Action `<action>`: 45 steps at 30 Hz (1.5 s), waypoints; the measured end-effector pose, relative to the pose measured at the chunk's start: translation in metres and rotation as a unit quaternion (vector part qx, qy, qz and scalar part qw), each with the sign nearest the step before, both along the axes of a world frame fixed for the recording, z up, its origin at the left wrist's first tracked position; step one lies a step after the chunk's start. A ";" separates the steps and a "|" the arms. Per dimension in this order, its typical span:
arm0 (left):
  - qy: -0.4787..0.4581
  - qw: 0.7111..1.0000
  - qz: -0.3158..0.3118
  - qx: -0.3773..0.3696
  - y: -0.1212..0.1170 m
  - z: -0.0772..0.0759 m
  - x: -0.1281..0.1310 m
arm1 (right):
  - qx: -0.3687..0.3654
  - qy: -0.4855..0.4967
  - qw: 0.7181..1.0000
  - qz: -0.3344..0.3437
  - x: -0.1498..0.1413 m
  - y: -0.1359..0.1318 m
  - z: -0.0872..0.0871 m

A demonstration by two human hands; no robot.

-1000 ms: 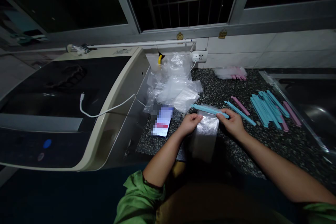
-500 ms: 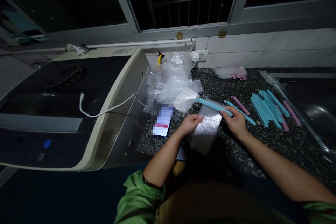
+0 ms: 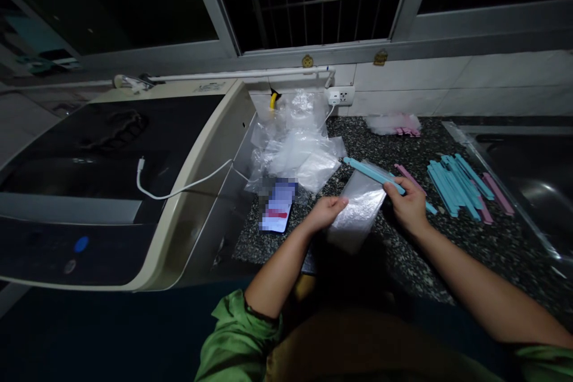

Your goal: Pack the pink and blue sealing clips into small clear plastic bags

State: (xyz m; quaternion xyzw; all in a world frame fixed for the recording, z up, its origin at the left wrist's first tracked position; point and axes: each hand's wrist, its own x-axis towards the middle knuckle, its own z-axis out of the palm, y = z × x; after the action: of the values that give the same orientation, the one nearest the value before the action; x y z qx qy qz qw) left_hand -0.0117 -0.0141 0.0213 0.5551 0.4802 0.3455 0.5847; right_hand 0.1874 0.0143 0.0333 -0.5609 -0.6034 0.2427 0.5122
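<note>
Between the thumb and fingers of my left hand (image 3: 327, 213), the left edge of a clear plastic bag (image 3: 357, 210) is pinched. My right hand (image 3: 410, 206) is closed on the right end of a long light-blue bag sealing clip (image 3: 371, 173). The clip slants across the top of the bag; whether the bag's edge sits inside it I cannot tell. Just beyond my right hand lie a pink sealing clip (image 3: 405, 174) and another blue one, partly hidden by the hand. Further right is a pile of blue sealing clips (image 3: 452, 185) with some pink ones.
Crumpled clear plastic bags (image 3: 295, 146) are heaped behind a lit phone (image 3: 278, 209). A washing machine (image 3: 188, 191) with a white cable (image 3: 192, 186) stands left. A bag with pink pieces (image 3: 394, 124) lies by the wall, and a sink (image 3: 537, 191) is at the right.
My right hand and the blue clip have shifted slightly right, and the bag's upper part has followed. My left hand has stayed nearly in place.
</note>
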 end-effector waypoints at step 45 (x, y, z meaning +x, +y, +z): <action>-0.140 0.949 0.259 0.115 0.005 0.004 -0.004 | -0.219 0.098 0.936 0.258 -0.025 -0.013 0.004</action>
State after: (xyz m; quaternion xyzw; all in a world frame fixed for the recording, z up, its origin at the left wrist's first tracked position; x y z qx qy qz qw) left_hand -0.0157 -0.0091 0.0250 0.4216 0.4774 0.6121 0.4686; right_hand 0.1626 0.0016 0.0373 -0.4574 -0.6061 0.5469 0.3527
